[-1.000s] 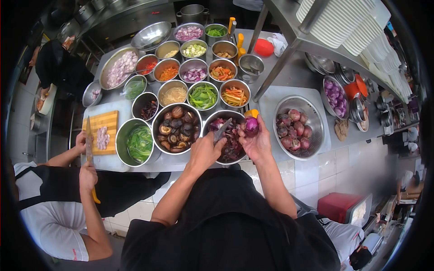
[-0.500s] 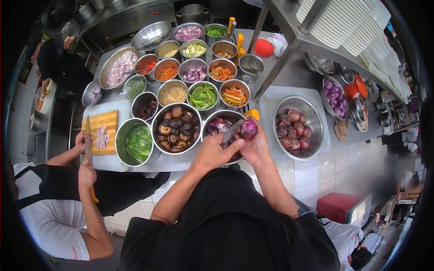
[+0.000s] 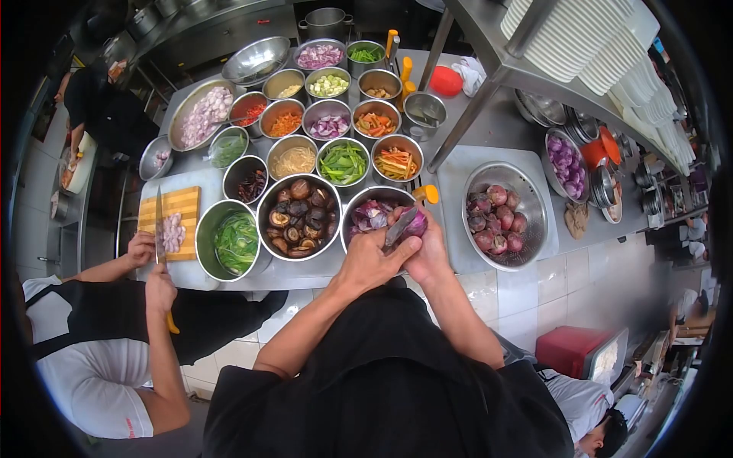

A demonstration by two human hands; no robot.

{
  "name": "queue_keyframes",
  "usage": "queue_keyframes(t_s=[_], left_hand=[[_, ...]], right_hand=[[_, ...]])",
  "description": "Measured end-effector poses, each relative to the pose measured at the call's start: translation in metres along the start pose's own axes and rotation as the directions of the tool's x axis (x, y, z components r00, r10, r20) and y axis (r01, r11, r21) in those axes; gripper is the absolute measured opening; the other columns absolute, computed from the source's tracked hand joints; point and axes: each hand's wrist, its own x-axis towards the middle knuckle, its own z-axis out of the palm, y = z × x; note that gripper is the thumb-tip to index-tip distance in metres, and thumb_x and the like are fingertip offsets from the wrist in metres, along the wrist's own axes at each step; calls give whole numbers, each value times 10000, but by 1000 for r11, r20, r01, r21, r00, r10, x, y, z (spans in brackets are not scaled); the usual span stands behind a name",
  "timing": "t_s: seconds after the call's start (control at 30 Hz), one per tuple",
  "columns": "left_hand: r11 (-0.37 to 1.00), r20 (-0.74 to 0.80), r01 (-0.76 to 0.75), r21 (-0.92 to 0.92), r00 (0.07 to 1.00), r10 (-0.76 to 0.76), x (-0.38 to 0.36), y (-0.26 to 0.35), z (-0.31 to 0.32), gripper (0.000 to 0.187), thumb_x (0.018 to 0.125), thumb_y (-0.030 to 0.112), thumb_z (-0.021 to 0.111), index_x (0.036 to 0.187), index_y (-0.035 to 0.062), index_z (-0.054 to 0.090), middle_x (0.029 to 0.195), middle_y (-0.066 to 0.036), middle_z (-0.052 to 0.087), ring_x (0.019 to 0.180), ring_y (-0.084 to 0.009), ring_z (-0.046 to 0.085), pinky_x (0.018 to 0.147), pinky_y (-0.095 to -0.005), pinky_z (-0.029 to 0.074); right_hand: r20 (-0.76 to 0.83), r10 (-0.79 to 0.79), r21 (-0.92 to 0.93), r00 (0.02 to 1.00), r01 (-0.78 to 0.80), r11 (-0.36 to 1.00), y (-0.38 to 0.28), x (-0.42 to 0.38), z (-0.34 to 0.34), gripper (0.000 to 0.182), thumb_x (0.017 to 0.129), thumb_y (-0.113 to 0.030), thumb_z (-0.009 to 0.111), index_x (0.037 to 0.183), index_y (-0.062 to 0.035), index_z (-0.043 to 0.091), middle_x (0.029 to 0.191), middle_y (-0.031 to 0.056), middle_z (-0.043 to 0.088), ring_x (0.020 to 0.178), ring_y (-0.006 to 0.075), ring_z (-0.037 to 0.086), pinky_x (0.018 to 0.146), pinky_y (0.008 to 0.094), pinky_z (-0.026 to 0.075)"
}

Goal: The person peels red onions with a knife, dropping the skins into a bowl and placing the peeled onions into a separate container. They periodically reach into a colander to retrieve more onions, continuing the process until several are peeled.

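Note:
Above a steel pot [image 3: 347, 221] of purple onion skins or pieces, both my hands are close together. A knife [image 3: 400, 226] is in my left hand [image 3: 374, 258], its handle hidden by the fingers and its blade against a red onion [image 3: 416, 223]. My right hand [image 3: 429, 248] is wrapped round that onion from the right. Just behind the onion is an orange handle [image 3: 427, 194]. To the right, a perforated steel colander [image 3: 532, 229] holds several red onions [image 3: 500, 217].
At left, a co-worker's hands hold a knife [image 3: 159, 221] over chopped pieces on a wooden board [image 3: 187, 202]. Pots of mushrooms [image 3: 299, 217], greens [image 3: 235, 243] and cut vegetables stand left and behind. A shelf post [image 3: 466, 126] rises at right, under stacked plates [image 3: 565, 38].
My hands have turned the onion slightly and brought it a little lower, with the blade now across its face. The co-worker's hands and knife have shifted to the right.

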Motion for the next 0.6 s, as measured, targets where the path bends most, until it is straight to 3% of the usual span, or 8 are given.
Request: queue_keyframes(t_s=[0.07,0.1,0.17,0.43,0.6], left_hand=[[997,35,20,74,999,-23,2,3,-4,535,853,502,604,916,-25,676,649,-201,632,613,-320,655,582,-378,492],[997,35,20,74,999,-23,2,0,-3,535,853,502,604,916,-25,676,649,-201,632,613,-320,655,582,-378,492],[999,22,49,6,999,-49,3,-9,0,572,877,526,571,843,-37,659,543,-144,556,532,-128,507,508,-329,418],[995,60,27,-98,998,-21,2,-3,-6,538,936,473,511,866,-40,657,533,-88,514,548,-104,455,504,-328,396],[991,43,38,-127,999,-32,4,-8,-4,528,947,452,506,881,-49,659,586,-79,552,592,-97,475,542,-306,416]], right_hand=[[-33,-48,-15,998,47,999,4,-2,7,356,972,-335,393,889,-28,552,818,93,581,797,204,565,764,318,465],[-65,-96,-32,993,94,995,6,-4,11,340,974,-326,397,895,-31,547,816,88,579,794,196,561,764,312,461],[-76,-125,-59,989,121,991,8,-6,15,329,974,-317,401,898,-32,545,818,84,577,792,191,557,766,306,458],[-37,-188,-123,982,182,976,13,-7,16,307,972,-293,391,896,-34,538,828,71,564,778,179,543,764,302,448],[-32,-215,-111,976,211,971,14,-5,17,442,978,-456,396,901,-47,544,829,65,566,750,161,542,721,294,459]])
